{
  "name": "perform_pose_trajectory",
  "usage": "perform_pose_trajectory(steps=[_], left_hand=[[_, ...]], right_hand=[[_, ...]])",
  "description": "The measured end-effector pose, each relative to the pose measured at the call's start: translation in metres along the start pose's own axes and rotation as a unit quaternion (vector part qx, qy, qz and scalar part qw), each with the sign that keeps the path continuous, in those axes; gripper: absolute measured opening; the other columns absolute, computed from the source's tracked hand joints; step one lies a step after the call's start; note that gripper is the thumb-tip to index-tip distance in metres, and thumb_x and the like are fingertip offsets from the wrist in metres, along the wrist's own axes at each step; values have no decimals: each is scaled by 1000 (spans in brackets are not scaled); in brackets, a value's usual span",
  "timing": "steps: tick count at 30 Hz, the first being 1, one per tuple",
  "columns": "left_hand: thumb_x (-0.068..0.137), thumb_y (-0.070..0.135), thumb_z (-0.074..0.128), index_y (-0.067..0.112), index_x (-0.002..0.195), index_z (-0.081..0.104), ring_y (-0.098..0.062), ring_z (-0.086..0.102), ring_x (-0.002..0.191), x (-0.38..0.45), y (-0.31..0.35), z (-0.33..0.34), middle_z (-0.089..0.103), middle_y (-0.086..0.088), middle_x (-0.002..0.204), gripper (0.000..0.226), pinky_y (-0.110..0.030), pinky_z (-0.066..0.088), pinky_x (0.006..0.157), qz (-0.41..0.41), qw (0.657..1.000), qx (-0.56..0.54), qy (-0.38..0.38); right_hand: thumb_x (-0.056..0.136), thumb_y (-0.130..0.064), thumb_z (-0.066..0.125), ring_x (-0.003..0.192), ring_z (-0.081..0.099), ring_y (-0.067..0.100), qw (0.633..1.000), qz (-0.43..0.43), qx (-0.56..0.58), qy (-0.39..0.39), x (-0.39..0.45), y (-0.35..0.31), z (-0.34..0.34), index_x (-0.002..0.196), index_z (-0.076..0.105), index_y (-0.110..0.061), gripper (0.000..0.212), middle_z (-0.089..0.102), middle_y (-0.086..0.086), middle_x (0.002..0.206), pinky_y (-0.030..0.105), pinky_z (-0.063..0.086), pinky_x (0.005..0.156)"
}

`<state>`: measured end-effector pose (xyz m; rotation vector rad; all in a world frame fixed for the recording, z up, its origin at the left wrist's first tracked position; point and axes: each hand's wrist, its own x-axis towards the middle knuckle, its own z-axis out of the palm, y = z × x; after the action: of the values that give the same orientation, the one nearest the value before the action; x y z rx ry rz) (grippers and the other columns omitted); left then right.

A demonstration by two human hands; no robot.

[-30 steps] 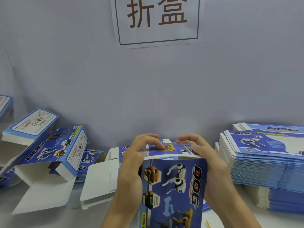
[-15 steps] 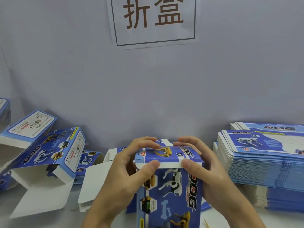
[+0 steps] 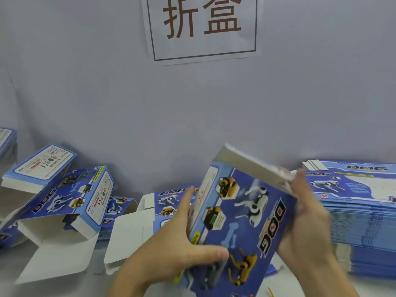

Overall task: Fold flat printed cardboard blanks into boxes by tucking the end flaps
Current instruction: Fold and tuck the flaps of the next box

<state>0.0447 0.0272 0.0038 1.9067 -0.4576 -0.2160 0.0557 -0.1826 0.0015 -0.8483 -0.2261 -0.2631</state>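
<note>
I hold a blue printed box with robot-dog pictures, tilted to the right in front of me. A white end flap stands open at its far end. My left hand grips the box's left side, thumb across the printed front. My right hand holds the right side, with its fingers reaching up to the flap's edge. The box's near end runs out of view at the bottom.
A tall stack of flat blanks lies at the right. Several folded boxes with open white flaps lie at the left and behind my hands. A paper sign hangs on the grey wall behind.
The box's top end, pressed shut by both hands before, now shows a white flap standing open. The box has tilted to the right and my hands have moved down its sides.
</note>
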Motion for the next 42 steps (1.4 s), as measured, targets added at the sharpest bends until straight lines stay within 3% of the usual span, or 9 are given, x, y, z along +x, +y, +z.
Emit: perform_pose_trajectory(steps=[6,9,11,13,15,18,22,35,42], left_hand=[[48,61,88,55,122,45,14,64,88,-6,6,-8,57,45,94,86,-7,50,70,-26,993,115,4],[35,62,92,37,116,56,1,68,82,-1,6,-15,68,21,92,91,-11,51,68,87,968,-27,235],[31,72,88,22,142,39,-7,62,113,-3,3,-31,64,13,120,132,-24,48,97,156,907,-141,364],[25,80,83,27,157,15,-1,40,138,-5,1,-39,43,18,151,158,-33,31,114,186,893,-219,345],[33,71,89,41,153,26,8,41,134,-6,0,-36,43,26,149,138,-27,34,108,181,912,-239,279],[62,63,75,52,133,48,10,43,131,6,-10,-16,47,26,145,77,-16,39,104,99,966,-1,240],[83,66,60,45,153,22,-9,2,152,23,-32,10,3,25,162,82,-37,19,121,-81,940,309,122],[97,47,56,39,128,63,-8,54,113,21,-33,-7,57,13,137,33,-20,47,87,-72,903,367,211],[78,57,75,44,128,61,-4,45,110,16,-31,-8,54,16,137,54,-20,43,85,-83,907,378,169]], right_hand=[[99,-51,38,102,61,37,998,28,12,57,1,-25,-27,129,62,-23,48,65,17,118,45,47,77],[98,-46,40,112,61,34,995,18,5,97,2,-24,-29,130,61,-24,45,62,18,130,46,41,93],[97,-45,42,115,63,30,993,13,-8,113,4,-21,-27,121,67,-30,38,65,13,127,44,39,97],[96,-45,43,114,64,28,994,13,-20,110,4,-17,-23,114,69,-33,34,68,9,122,43,40,96],[97,-44,44,112,66,26,993,19,-42,108,5,-11,-20,110,71,-34,32,70,6,116,41,41,91],[99,-35,45,107,67,24,986,39,-122,109,8,-4,-17,108,70,-30,28,72,3,109,41,44,85],[96,-17,53,94,69,27,955,78,-269,98,10,4,-15,97,73,-24,21,74,8,100,39,47,75],[99,-18,53,64,70,17,907,140,-394,47,11,17,-14,87,75,-22,25,74,3,73,31,53,65],[99,-18,55,61,71,17,908,128,-396,55,13,20,-14,86,74,-21,23,74,2,71,32,55,64]])
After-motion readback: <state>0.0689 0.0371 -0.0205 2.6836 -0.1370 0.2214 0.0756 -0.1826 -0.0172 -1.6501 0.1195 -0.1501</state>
